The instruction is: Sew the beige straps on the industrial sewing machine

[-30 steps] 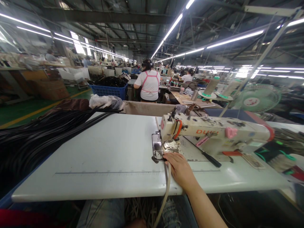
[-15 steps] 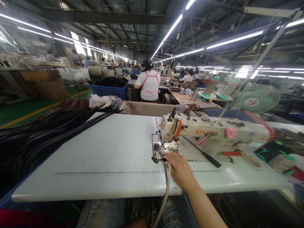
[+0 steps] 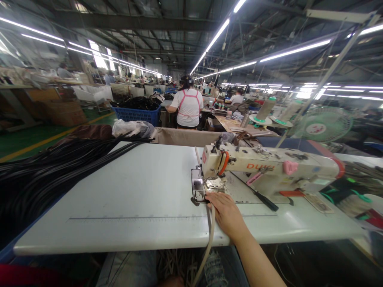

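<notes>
My right hand (image 3: pixel 226 213) lies at the front of the sewing machine (image 3: pixel 254 161), its fingers closed over a narrow beige strap (image 3: pixel 211 235) close to the needle area. From under those fingers the strap bends over the table's front edge and hangs toward my lap. Part of the same strip seems to continue past the machine head toward the back. Low at the bottom edge, a dark bit of my left hand (image 3: pixel 172 281) shows by my knees; its fingers are hidden. A black-handled tool (image 3: pixel 269 202) with a thin shaft rests on the machine bed, right of my right hand.
The white table (image 3: pixel 134 179) has a ruler line near its front. Long black strips (image 3: pixel 44 187) are heaped along its left side. Thread cones (image 3: pixel 266 109) and a green fan (image 3: pixel 326 123) stand behind the machine at right. A co-worker (image 3: pixel 188 105) sits ahead, facing away.
My right hand stays nearly where it was on the strap. The co-worker's left arm has shifted slightly outward.
</notes>
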The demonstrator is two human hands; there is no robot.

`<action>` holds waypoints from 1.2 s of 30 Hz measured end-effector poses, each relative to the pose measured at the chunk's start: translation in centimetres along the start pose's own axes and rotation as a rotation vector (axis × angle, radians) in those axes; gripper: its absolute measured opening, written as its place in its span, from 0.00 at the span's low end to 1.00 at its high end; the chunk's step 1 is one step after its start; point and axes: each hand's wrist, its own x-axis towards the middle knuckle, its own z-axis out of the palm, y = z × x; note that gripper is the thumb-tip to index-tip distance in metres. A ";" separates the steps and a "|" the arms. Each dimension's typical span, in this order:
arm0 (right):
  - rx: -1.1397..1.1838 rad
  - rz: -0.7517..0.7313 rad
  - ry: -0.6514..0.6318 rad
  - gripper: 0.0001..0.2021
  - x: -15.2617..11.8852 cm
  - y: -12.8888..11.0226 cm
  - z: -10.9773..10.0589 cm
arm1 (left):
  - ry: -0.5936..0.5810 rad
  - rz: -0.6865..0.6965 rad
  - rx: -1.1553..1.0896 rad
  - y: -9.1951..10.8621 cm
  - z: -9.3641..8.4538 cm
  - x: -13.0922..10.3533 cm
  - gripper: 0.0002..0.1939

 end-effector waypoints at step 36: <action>0.000 -0.002 0.008 0.14 0.1 -0.1 -0.2 | -0.013 -0.024 0.031 -0.5 0.1 1.4 0.24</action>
